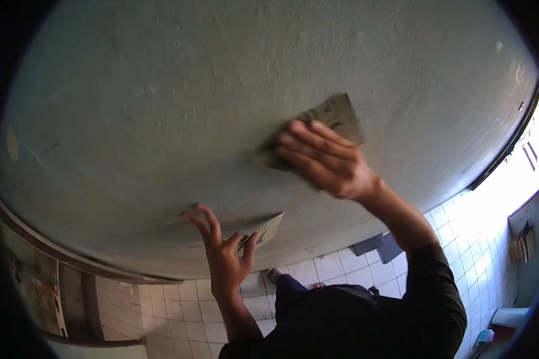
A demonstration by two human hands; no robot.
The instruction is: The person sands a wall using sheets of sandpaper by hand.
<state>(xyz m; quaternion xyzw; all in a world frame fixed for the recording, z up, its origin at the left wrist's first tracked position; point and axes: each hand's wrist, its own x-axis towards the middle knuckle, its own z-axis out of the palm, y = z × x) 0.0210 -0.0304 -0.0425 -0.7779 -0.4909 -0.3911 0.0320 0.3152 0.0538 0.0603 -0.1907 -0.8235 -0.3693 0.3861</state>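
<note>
Against the grey-green wall, the right hand lies flat, unclenched, over a sheet; below, the left hand clamps its grip on another piece.

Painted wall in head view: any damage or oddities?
Yes, on the grey-green painted wall: a pale yellowish patch at far left breaks the surrounding colour, possibly chipped paint, and small raised bumps roughen the surface above the right hand.
</note>
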